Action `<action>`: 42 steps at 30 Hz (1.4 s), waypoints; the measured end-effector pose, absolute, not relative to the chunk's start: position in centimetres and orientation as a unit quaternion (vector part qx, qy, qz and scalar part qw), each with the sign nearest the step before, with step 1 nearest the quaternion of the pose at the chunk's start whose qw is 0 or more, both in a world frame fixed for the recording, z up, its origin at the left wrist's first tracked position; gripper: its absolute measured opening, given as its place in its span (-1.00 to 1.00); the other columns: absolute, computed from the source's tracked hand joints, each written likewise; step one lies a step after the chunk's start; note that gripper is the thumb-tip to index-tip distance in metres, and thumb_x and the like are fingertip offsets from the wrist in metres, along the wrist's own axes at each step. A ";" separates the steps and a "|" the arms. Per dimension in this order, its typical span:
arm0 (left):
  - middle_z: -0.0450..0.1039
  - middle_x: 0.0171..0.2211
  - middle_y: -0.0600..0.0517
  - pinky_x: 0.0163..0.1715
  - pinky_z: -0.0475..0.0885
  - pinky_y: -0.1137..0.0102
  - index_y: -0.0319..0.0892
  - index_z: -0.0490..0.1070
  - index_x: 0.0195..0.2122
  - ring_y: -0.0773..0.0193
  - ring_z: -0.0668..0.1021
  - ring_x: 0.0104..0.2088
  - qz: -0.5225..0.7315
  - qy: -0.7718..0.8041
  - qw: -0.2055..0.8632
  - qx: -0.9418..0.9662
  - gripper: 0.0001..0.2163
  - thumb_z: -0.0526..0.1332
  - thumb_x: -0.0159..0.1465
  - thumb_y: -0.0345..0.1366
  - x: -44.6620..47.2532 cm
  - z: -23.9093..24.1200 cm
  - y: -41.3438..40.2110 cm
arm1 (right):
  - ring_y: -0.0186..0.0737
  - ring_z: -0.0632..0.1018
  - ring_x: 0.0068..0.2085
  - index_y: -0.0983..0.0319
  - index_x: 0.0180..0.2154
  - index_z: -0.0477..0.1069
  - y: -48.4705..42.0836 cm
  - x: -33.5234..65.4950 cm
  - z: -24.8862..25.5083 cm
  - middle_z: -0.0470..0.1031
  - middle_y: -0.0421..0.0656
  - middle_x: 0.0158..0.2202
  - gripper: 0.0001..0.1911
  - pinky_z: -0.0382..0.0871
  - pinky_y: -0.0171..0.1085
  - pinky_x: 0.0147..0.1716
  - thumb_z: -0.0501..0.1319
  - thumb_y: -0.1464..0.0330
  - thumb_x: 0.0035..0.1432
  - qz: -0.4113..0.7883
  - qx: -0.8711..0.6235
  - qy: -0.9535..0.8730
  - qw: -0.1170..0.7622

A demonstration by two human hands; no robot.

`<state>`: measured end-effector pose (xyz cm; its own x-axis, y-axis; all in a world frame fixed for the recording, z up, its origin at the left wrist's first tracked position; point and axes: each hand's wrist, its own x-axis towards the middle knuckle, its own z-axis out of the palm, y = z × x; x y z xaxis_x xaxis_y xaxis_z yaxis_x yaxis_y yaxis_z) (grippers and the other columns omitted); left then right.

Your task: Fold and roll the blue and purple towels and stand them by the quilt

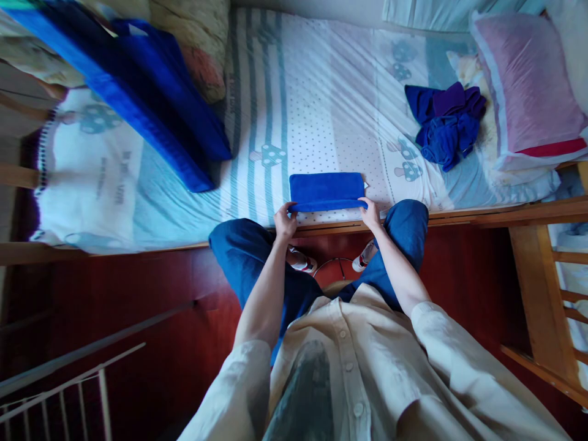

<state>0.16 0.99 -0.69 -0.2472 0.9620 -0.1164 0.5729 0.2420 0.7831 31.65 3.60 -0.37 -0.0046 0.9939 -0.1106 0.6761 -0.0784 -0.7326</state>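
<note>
A: Which step is in hand here?

B: I judge it is a fold being made on the folded blue cloth. It lies flat on the bed, at the near edge, just beside the wooden bed rail. The left hand pinches its near left corner and the right hand pinches its near right corner. Both are closed on the cloth's edge.

A: What would a further move ask for?

B: In my opinion, both corners must be lifted at the same height, so that the layers do not slide apart. The cloth looks soft and thick, so the grip should take all the layers.

A: Are more cloths there?

B: Yes, a heap of blue and purple cloths lies well apart, on the right near the pink pillow. A big blue blanket lies on the left.

A: What is difficult to see?

B: The fingertips are under the cloth's edge, so I cannot count the layers they hold. The heap is crumpled, so the number of pieces is not clear. The blanket is blurred and cut off at the top.
</note>
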 end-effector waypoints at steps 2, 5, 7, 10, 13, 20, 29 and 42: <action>0.61 -0.08 -0.08 0.10 0.47 0.23 -0.18 0.52 -0.03 0.11 0.59 0.00 0.330 0.721 0.313 0.523 -0.69 0.18 0.20 -0.40 0.2 -0.7 1.1 | -0.06 0.61 0.06 0.28 0.05 0.56 3.9 31.7 -0.4 0.63 -0.03 0.05 -0.57 0.43 -0.14 0.17 0.15 0.51 0.16 0.326 -0.654 -0.621 0.284; 0.60 -0.13 -0.07 0.06 0.50 0.26 -0.19 0.50 -0.03 0.14 0.60 -0.05 0.359 0.711 0.325 0.509 -0.71 0.19 0.22 -0.35 0.2 -0.8 1.3 | -0.07 0.62 0.00 0.28 -0.01 0.56 4.1 31.8 -0.4 0.65 -0.03 0.00 -0.64 0.44 -0.16 0.11 0.18 0.44 0.16 0.335 -0.647 -0.604 0.323; 0.59 -0.16 -0.06 0.02 0.52 0.29 -0.19 0.49 -0.04 0.16 0.60 -0.10 0.374 0.707 0.335 0.499 -0.71 0.21 0.21 -0.34 0.2 -1.0 1.3 | -0.07 0.62 -0.04 0.29 -0.03 0.56 4.2 31.8 -0.5 0.65 -0.02 -0.02 -0.66 0.45 -0.16 0.07 0.20 0.39 0.16 0.339 -0.644 -0.597 0.338; 0.58 -0.18 -0.05 -0.07 0.53 0.33 -0.18 0.47 -0.07 0.18 0.60 -0.15 0.379 0.707 0.342 0.489 -0.73 0.22 0.20 -0.31 0.0 -1.3 1.4 | -0.07 0.61 -0.08 0.28 -0.04 0.56 4.2 31.8 -0.7 0.66 -0.02 -0.06 -0.66 0.47 -0.17 0.02 0.23 0.32 0.17 0.343 -0.641 -0.590 0.350; 0.57 -0.24 -0.03 -0.11 0.53 0.33 -0.18 0.46 -0.11 0.17 0.59 -0.19 0.381 0.713 0.338 0.481 -0.76 0.22 0.20 -0.27 -0.2 -1.8 1.5 | -0.07 0.61 -0.14 0.29 -0.04 0.55 4.4 32.0 -1.2 0.66 -0.02 -0.11 -0.65 0.48 -0.17 -0.04 0.25 0.27 0.17 0.342 -0.656 -0.576 0.348; 0.55 -0.32 -0.05 -0.16 0.51 0.31 -0.19 0.43 -0.18 0.18 0.58 -0.30 0.341 0.763 0.340 0.431 -0.80 0.23 0.20 -0.24 -0.4 -2.6 1.2 | -0.03 0.63 -0.19 0.31 -0.11 0.55 4.6 32.7 -3.2 0.67 0.03 -0.21 -0.70 0.49 -0.13 -0.06 0.32 0.27 0.16 0.341 -0.722 -0.517 0.308; 0.59 -0.34 -0.06 -0.07 0.50 0.26 -0.22 0.51 -0.17 0.11 0.62 -0.25 0.272 0.807 0.325 0.410 -0.78 0.22 0.21 -0.25 -0.2 -2.5 1.1 | -0.08 0.61 -0.26 0.29 -0.28 0.56 4.3 32.8 -2.7 0.67 -0.01 -0.27 -0.78 0.45 -0.21 -0.16 0.27 0.26 0.20 0.329 -0.752 -0.522 0.230; 0.61 -0.26 -0.13 0.03 0.48 0.20 -0.22 0.51 -0.19 0.04 0.64 -0.14 0.232 0.824 0.338 0.391 -0.82 0.26 0.21 -0.28 -0.2 -2.3 1.0 | -0.13 0.58 -0.30 0.30 -0.35 0.57 4.2 32.6 -2.5 0.64 -0.06 -0.35 -0.78 0.40 -0.25 -0.21 0.27 0.26 0.18 0.323 -0.766 -0.515 0.208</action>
<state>-0.20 1.01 -2.27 -0.4661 0.8013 -0.3752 0.4874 0.5864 0.6470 32.64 4.25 -2.45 0.2612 0.9235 -0.2808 0.6553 -0.3832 -0.6509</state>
